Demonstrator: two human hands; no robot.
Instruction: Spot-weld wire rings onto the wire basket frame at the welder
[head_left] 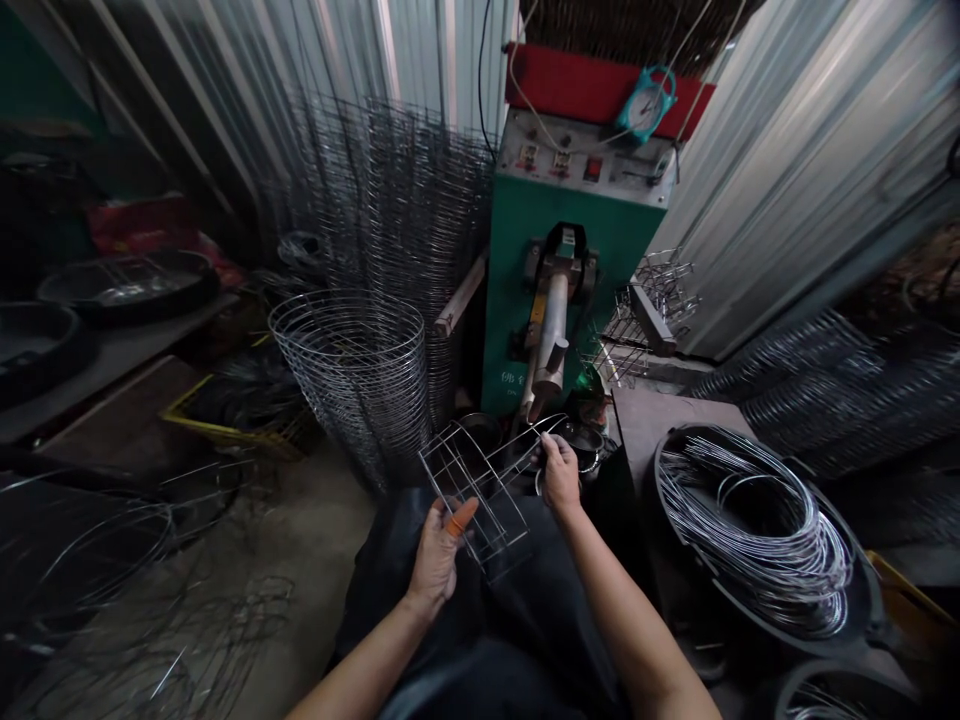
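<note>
A small wire rack [480, 490] with a box-like frame is held tilted above my lap. My left hand [439, 550], with an orange cover on its thumb, grips the rack's near left edge. My right hand [559, 470] pinches wire at the rack's far right end, close to the machine's lower tip. The green welding machine [510, 240] stands in front, with its thick metal arm [553, 325] pointing down toward the wire. Whether the wire touches the tip I cannot tell.
Tall stacks of wire baskets [360, 370] stand left of the machine. On the right, a black tub [660, 470] holds many bent wire rods [817, 570]. A yellow crate [217, 432] sits at left; loose wire pieces [240, 620] lie on the floor. A teal clock [646, 105] hangs above.
</note>
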